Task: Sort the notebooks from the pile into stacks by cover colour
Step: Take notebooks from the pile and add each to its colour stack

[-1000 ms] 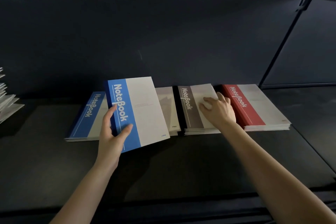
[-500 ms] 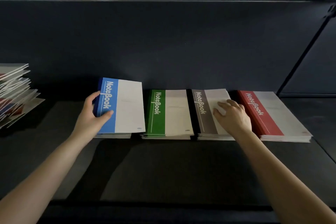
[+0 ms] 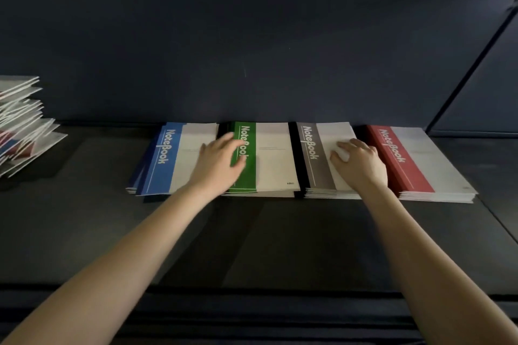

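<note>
Loosely spread left fingers over blue stack, green stack; right fingers relaxed on grey stack

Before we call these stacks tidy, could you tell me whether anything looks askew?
The blue stack is askew, its lower notebooks fanning out past the top cover's left edge. The green stack, grey stack and red stack sit squarer. The unsorted pile far left is splayed.
</note>
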A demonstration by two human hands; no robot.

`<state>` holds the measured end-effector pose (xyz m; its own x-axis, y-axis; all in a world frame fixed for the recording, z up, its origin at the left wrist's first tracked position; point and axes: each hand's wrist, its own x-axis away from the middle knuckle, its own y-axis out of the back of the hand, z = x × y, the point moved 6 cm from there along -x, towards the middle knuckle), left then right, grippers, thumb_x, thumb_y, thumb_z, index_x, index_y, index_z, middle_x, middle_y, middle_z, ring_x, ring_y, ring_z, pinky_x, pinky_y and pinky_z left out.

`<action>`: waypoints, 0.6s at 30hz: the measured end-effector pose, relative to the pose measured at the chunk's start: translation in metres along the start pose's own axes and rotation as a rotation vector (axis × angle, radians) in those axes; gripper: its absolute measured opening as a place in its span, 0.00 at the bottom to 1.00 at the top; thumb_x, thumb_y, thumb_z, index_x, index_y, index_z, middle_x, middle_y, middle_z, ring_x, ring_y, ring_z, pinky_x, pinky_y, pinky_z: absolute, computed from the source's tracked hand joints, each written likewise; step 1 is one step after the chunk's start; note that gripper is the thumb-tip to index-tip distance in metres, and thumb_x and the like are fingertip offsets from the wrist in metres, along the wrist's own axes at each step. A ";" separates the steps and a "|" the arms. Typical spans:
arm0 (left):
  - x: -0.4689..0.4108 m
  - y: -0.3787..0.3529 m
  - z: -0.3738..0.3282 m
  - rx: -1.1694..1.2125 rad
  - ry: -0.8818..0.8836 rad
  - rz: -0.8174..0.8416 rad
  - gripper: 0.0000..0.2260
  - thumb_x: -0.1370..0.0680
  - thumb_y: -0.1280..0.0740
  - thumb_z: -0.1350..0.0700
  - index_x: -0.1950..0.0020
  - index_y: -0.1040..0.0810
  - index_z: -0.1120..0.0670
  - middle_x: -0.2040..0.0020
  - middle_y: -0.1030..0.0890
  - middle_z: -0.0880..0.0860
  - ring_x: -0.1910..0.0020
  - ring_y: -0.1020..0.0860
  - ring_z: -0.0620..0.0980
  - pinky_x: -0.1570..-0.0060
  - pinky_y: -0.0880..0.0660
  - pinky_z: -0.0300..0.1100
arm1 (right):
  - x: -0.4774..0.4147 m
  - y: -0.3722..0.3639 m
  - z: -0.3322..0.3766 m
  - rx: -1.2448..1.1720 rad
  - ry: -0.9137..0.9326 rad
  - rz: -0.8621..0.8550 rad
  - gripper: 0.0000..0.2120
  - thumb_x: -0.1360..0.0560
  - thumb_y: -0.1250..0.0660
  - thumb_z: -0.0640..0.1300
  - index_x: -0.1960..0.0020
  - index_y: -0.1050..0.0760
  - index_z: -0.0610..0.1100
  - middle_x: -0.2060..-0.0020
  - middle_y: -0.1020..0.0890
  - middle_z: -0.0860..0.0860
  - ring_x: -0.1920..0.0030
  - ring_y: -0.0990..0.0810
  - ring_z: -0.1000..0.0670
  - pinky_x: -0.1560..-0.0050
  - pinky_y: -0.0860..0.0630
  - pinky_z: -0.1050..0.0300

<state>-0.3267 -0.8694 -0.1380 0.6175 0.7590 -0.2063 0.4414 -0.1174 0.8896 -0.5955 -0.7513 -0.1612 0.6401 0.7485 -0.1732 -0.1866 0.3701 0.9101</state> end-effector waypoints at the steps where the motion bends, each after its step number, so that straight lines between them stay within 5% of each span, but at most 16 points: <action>1: -0.002 -0.009 -0.017 0.004 -0.053 0.021 0.18 0.18 0.41 0.49 0.29 0.31 0.52 0.24 0.38 0.52 0.26 0.38 0.53 0.26 0.46 0.55 | 0.000 0.000 0.000 -0.012 0.011 -0.009 0.21 0.23 0.41 0.57 0.32 0.28 0.52 0.31 0.29 0.54 0.34 0.31 0.45 0.45 0.27 0.50; 5: -0.007 -0.051 -0.079 -0.140 -0.212 0.230 0.28 0.19 0.48 0.39 0.23 0.40 0.53 0.22 0.44 0.52 0.23 0.47 0.51 0.24 0.53 0.50 | 0.001 0.002 0.000 -0.052 0.022 -0.037 0.20 0.23 0.40 0.56 0.35 0.25 0.50 0.36 0.24 0.54 0.41 0.25 0.44 0.48 0.25 0.52; 9: 0.001 -0.084 -0.094 -0.292 -0.137 0.335 0.44 0.24 0.46 0.31 0.22 0.55 0.60 0.21 0.55 0.57 0.22 0.56 0.55 0.25 0.57 0.51 | 0.002 0.004 0.001 -0.057 0.025 -0.039 0.19 0.23 0.40 0.55 0.35 0.26 0.49 0.36 0.25 0.55 0.41 0.24 0.44 0.49 0.26 0.53; 18: 0.002 -0.083 -0.085 -0.329 -0.218 0.194 0.34 0.24 0.44 0.32 0.29 0.34 0.54 0.21 0.49 0.58 0.22 0.51 0.57 0.25 0.53 0.55 | 0.000 0.003 0.000 -0.049 0.030 -0.043 0.19 0.23 0.40 0.55 0.35 0.26 0.49 0.36 0.25 0.56 0.41 0.25 0.44 0.49 0.24 0.52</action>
<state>-0.4173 -0.8038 -0.1781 0.8069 0.5862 -0.0728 0.0950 -0.0072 0.9955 -0.5965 -0.7498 -0.1584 0.6261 0.7470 -0.2236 -0.1961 0.4285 0.8820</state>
